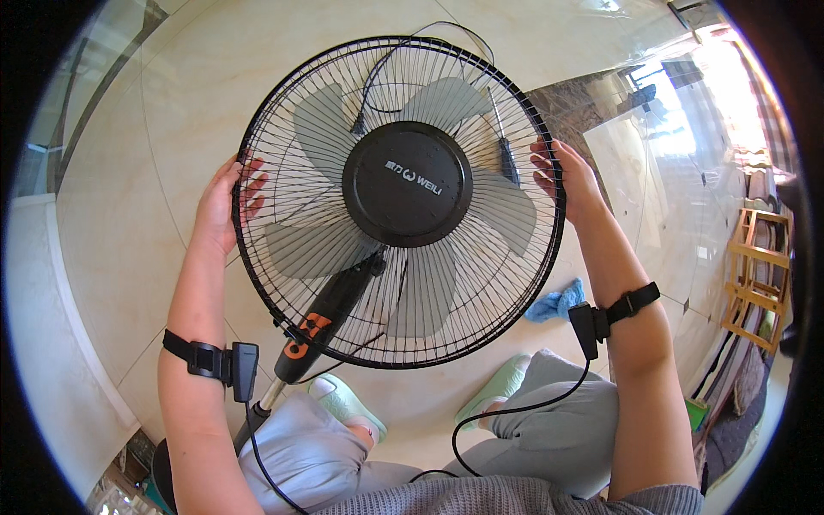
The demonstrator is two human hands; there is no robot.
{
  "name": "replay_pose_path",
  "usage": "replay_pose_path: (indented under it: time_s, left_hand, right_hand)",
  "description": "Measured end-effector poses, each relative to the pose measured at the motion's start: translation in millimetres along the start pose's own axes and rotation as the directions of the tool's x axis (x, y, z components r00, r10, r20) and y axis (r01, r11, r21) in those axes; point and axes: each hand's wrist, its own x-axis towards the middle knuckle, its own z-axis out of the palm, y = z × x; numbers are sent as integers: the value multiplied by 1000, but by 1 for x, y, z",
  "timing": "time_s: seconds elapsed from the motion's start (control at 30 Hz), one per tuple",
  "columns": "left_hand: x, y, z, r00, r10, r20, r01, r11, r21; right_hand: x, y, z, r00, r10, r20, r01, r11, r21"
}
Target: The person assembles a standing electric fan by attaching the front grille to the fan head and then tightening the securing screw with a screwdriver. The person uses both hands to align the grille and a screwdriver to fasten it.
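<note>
A standing fan's head faces up at me, its round black wire fan guard closed over grey see-through blades. At the guard's middle sits a round dark cap. My left hand grips the guard's left rim, fingers showing through the wires. On the opposite rim, my right hand holds on with its fingers curled behind the edge. The fan's black neck, with an orange marking, slants to the lower left and joins a metal pole. Through the wires I see a dark-handled screwdriver.
A black cord loops on the tiled floor beyond the fan, its plug seen through the guard. Near my right forearm lies a blue cloth. A wooden rack stands at the far right. Light green slippers are on my feet.
</note>
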Motion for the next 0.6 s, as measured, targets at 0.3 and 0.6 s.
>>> replay_pose_path:
  time_s: [0.3,0.6]
  left_hand:
    - [-4,3,5,1000,-20,-22,21,1000,13]
    - [2,6,5,1000,15,-25,-13,997,75]
  right_hand:
    - [-6,-5,6,999,20,-30,-20,1000,-16]
    - [-1,-10,5,999,45,-8,-46,990,-132]
